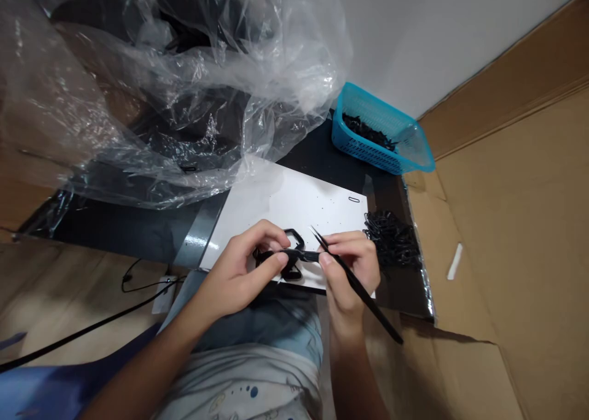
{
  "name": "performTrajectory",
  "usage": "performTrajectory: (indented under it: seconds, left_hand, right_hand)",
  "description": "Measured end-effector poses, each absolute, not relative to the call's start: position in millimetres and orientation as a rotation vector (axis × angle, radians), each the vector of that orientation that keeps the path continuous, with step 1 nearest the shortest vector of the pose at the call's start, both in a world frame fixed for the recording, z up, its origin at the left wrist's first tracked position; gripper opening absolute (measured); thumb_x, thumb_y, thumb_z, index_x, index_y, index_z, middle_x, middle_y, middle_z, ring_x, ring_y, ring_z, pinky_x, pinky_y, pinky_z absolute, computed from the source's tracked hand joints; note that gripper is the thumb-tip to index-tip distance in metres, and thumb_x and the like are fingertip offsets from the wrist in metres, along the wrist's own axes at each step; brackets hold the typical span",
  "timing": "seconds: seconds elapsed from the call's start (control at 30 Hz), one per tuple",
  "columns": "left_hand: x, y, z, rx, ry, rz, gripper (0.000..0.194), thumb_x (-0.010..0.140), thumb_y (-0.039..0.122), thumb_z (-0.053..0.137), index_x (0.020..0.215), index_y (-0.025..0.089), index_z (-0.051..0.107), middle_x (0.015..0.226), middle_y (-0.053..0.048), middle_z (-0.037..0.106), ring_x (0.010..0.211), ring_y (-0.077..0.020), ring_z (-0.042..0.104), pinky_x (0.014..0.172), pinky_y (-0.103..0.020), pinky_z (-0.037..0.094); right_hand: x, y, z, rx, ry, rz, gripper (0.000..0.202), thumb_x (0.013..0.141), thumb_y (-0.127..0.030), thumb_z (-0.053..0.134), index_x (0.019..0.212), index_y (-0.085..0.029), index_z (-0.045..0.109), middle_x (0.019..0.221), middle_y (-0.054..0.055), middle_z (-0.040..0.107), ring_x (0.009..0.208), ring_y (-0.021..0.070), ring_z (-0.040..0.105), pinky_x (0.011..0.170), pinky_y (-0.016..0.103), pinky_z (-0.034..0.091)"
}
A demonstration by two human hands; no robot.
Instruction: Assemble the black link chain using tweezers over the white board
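Note:
Over the near part of a white sheet (294,193), my left hand (246,267) is closed on a black part (292,263) with an angular, open loop at its far side. My right hand (350,267) pinches the right end of the same part between thumb and finger. It also holds black pointed tweezers (363,292), whose tips point up and left over the sheet. My fingers hide some of the black part. One thin black ring (354,199) lies near the sheet's far right corner, and a pile of black rings (393,239) sits just right of the sheet.
A blue plastic basket (381,129) with small black pieces stands at the table's back right. Clear plastic bags (197,101) with dark contents cover the back left. Cardboard (519,224) lines the right side. A black cable (92,331) runs at lower left.

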State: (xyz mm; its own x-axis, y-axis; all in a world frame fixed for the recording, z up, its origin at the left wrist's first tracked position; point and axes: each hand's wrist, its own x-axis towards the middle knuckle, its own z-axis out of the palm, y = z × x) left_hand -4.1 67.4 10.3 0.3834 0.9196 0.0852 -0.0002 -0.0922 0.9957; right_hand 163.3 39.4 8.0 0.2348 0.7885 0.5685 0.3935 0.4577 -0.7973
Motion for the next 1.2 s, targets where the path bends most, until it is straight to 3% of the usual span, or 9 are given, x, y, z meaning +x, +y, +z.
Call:
performTrajectory:
  seconds: [0.2, 0.37, 0.7, 1.2]
  left_hand:
    - [-4.6, 67.2, 14.3, 1.262, 0.809, 0.914, 0.011, 0.091, 0.026, 0.056, 0.084, 0.018, 0.059, 0.073, 0.003, 0.057, 0.067, -0.0092, 0.053, 0.062, -0.019, 0.041]
    - [-2.5, 67.6, 13.6, 1.215, 0.781, 0.962, 0.002, 0.086, 0.021, 0.063, 0.087, 0.020, 0.063, 0.073, 0.004, 0.054, 0.066, -0.0071, 0.048, 0.059, -0.016, 0.037]
    - [-2.2, 67.6, 12.2, 1.185, 0.813, 1.059, 0.009, 0.078, 0.011, 0.064, 0.078, 0.019, 0.064, 0.069, 0.006, 0.055, 0.064, -0.0058, 0.049, 0.055, -0.013, 0.037]
    - [-4.8, 62.0, 18.0, 1.416, 0.944, 1.168, 0.012, 0.078, 0.008, 0.063, 0.080, 0.019, 0.064, 0.073, 0.005, 0.062, 0.067, -0.0060, 0.054, 0.060, -0.014, 0.041]
  right_hand:
    - [166.0, 37.2, 10.2, -1.093, -1.422, 0.238, 0.020, 0.075, -0.006, 0.061, 0.087, -0.022, 0.059, 0.084, 0.001, 0.061, 0.080, 0.0167, 0.059, 0.067, 0.032, 0.050]
    - [166.3, 34.3, 7.7, -1.098, -1.397, 0.226, 0.022, 0.076, -0.005, 0.060, 0.090, -0.022, 0.059, 0.088, 0.002, 0.062, 0.081, 0.0175, 0.060, 0.069, 0.035, 0.051]
    - [164.7, 32.6, 12.9, -1.056, -1.390, 0.241, 0.024, 0.074, -0.004, 0.060, 0.090, -0.022, 0.058, 0.084, 0.002, 0.062, 0.079, 0.0181, 0.061, 0.066, 0.034, 0.051]
    - [156.3, 19.1, 21.6, -1.014, -1.660, 0.351, 0.024, 0.074, 0.000, 0.058, 0.089, -0.019, 0.058, 0.085, 0.003, 0.065, 0.071, 0.0164, 0.060, 0.060, 0.035, 0.050]
